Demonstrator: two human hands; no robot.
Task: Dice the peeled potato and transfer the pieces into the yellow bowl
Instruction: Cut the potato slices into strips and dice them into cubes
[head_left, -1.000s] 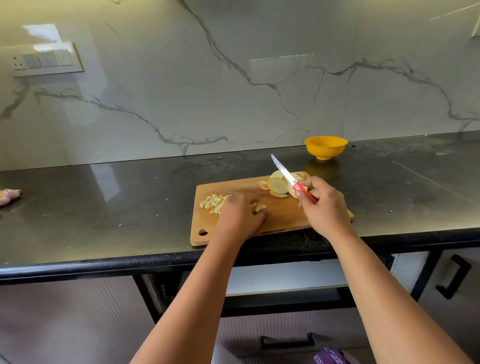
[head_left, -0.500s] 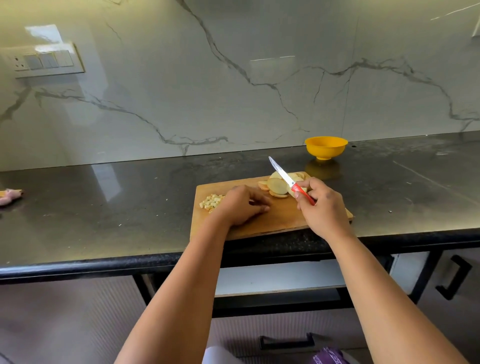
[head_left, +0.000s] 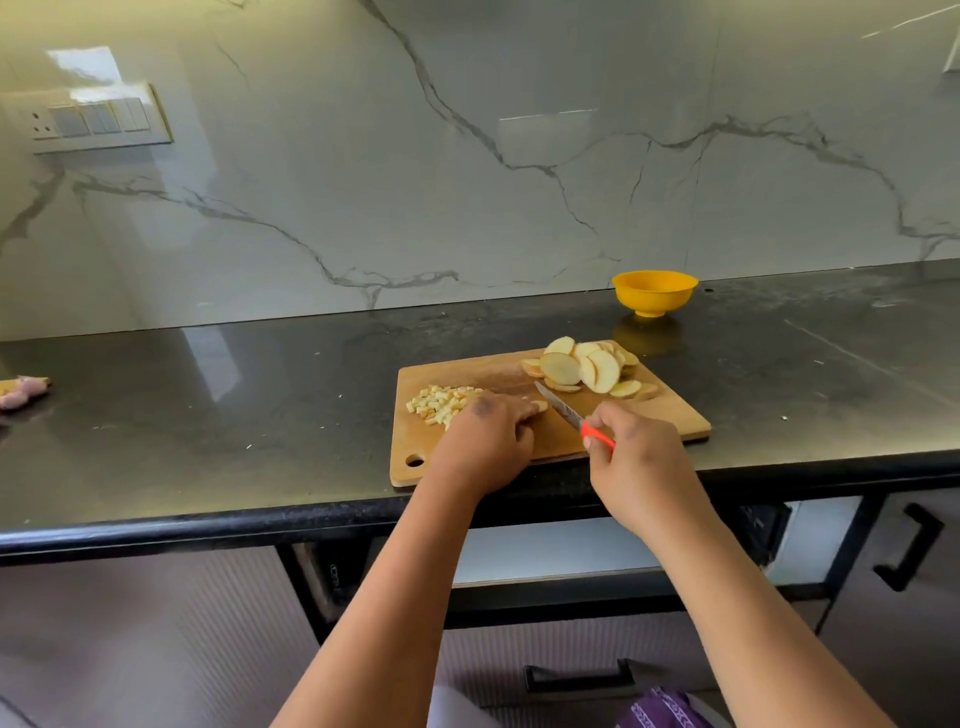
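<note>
Knife (head_left: 558, 409) in right hand (head_left: 641, 467) — over board (head_left: 670, 415)

The dark worktop (head_left: 208, 415) lies bare to the left of the wooden cutting board (head_left: 670, 415), out to a pinkish scrap (head_left: 23, 391) at the far left edge. Between the board's back right corner and the yellow bowl (head_left: 653, 292) runs a narrow strip of open worktop. The heap of potato slices (head_left: 587, 370) crowds that corner of the board. The marble backsplash (head_left: 467, 156) closes off the rear. Right of the board the worktop runs open.
</note>
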